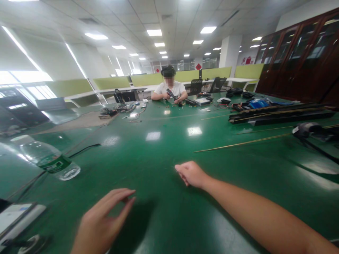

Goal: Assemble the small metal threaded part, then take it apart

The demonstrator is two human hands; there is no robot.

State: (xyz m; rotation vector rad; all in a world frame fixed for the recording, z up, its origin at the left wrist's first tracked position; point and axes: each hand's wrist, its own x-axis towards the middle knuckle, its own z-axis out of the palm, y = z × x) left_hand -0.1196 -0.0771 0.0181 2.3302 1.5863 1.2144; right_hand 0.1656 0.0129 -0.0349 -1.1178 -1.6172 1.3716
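My left hand [107, 215] hovers over the green tabletop [159, 183] at the lower left. Its thumb and fingers curve toward each other with a narrow gap between the tips, and no object shows there. Farther forward, my right hand [192, 173] is low at the tabletop with its fingers curled and pressed together. Whatever it may pinch is too small or hidden to name. Beyond that hand, a thin brass-coloured rod [238, 143] lies on the table.
At the left stands a clear water bottle [54, 158], leaning in the view, near a black cable [84, 150]. Black metal channels [280, 114] and a dark strapped device [307, 130] lie right. Across the table a person [169, 88] holds a dark tool [171, 93] among small parts.
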